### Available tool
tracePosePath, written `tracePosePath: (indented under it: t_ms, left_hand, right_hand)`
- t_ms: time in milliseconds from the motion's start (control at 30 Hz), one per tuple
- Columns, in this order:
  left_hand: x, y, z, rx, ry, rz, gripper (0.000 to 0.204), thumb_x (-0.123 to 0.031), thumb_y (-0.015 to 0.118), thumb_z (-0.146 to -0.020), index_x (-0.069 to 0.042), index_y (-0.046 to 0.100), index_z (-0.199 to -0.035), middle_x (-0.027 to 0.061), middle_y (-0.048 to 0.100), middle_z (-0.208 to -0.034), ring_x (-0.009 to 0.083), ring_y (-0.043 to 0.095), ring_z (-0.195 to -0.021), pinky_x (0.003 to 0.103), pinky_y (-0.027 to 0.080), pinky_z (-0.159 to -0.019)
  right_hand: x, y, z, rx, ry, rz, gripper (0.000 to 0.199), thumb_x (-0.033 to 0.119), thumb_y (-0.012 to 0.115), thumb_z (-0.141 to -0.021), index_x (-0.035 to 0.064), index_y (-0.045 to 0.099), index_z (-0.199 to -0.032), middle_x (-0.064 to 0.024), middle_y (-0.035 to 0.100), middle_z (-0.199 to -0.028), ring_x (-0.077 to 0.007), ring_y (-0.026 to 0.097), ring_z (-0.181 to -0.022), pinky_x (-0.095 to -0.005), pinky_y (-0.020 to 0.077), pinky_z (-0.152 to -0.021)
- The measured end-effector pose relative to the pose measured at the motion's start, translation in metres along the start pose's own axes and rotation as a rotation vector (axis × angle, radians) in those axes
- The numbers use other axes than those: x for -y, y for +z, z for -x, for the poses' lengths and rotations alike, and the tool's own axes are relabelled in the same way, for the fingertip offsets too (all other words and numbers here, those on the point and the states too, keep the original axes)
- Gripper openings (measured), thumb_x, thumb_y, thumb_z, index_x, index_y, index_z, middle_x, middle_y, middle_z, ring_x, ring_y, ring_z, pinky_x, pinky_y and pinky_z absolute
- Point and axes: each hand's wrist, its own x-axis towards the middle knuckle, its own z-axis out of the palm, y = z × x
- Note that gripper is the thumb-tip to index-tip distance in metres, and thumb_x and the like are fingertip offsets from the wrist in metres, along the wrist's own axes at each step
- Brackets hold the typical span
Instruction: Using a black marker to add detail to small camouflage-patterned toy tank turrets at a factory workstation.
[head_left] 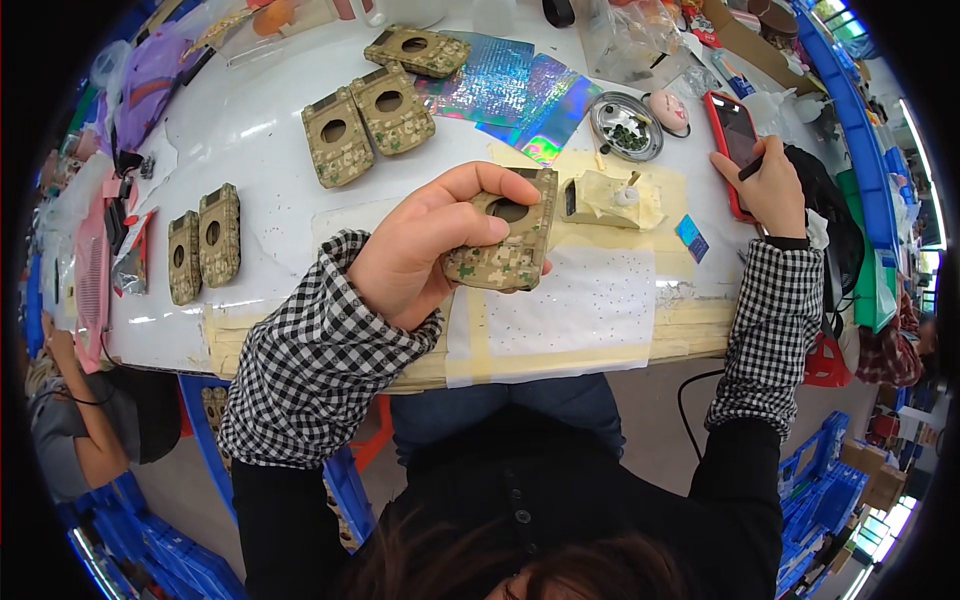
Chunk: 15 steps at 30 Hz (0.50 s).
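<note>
My left hand [420, 235] grips a camouflage toy tank hull [515, 245] with a round hole in its top, the thumb and a finger beside the hole. Over at the right, my right hand [772, 195] is closed round a slim dark tool [750, 170], its kind unclear. That hand is at a phone in a red case [733, 140], and a finger seems to touch its edge. Between the hands, a tape-covered block [610, 200] with a small peg on top rests on yellowed paper. A round clear dish [626, 126] of small dark green bits stands behind it.
Similar hulls lie at the back, including one hull [337, 138], and a pair with this hull [220, 235] stands at left. Shiny holographic sheets [535, 100] lie behind my left hand. White paper [560, 310] is taped along the front edge. Another person's arm [85, 410] shows at far left.
</note>
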Motion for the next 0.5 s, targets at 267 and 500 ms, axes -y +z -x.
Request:
tracePosePath:
  t_ms: [267,500]
  left_hand:
    - [0.002,0.001,-0.001,-0.007,0.002,0.011,0.032,-0.011,0.052,-0.081,-0.002,0.048,-0.112,0.0157,0.057,-0.106,0.0281,0.064,-0.091,0.032,0.055,-0.074]
    - [0.002,0.001,-0.006,-0.012,0.006,-0.027,0.033,-0.012,0.054,-0.081,-0.002,0.048,-0.112,0.0143,0.056,-0.105,0.0273,0.064,-0.091,0.033,0.054,-0.076]
  right_hand:
    - [-0.017,0.003,-0.006,0.012,0.056,-0.005,0.062,0.054,0.073,-0.07,0.0003,0.051,-0.092,-0.02,0.063,-0.083,-0.034,0.063,-0.08,-0.0389,0.0492,-0.068]
    - [0.025,-0.046,0.02,-0.418,-0.123,-0.247,0.043,0.031,0.075,-0.077,-0.0017,0.05,-0.088,-0.0194,0.062,-0.086,-0.0317,0.06,-0.082,-0.0362,0.0471,-0.076]
